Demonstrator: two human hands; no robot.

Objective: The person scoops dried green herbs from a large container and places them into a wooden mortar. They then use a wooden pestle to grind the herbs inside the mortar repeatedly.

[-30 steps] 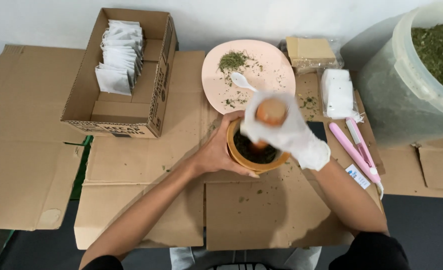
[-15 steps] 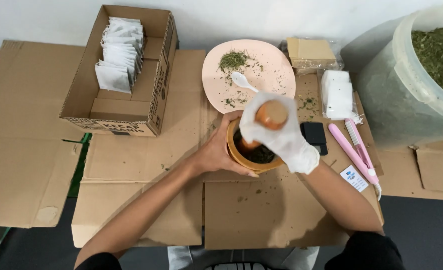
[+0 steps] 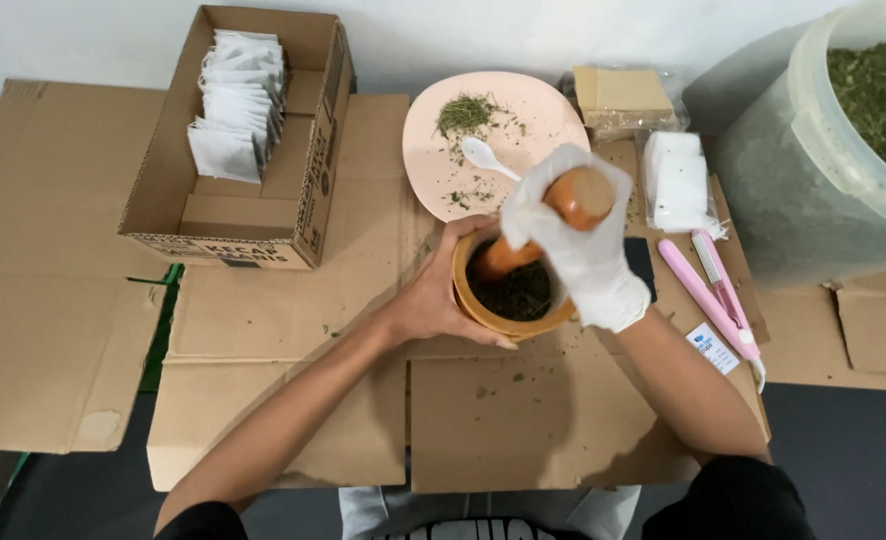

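Near the middle of the flattened-cardboard-covered table (image 3: 293, 300): round orange-brown wooden mortar (image 3: 508, 318) holding dark crushed green leaves. Left hand (image 3: 441, 295), bare, fingers curled around the mortar's left wall. Right hand (image 3: 581, 240), in white glove, fist closed on orange wooden pestle (image 3: 553, 215), tilted, its tip inside the mortar. Toward the far edge: round pink plate (image 3: 433, 160), white plastic spoon (image 3: 488, 157).

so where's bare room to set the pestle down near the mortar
Free: the flat cardboard between the open box and the left hand, and the patch just below the mortar. Crowded: right of the mortar, with the pink sealer and white packets; the pink plate above holds herbs and a spoon.
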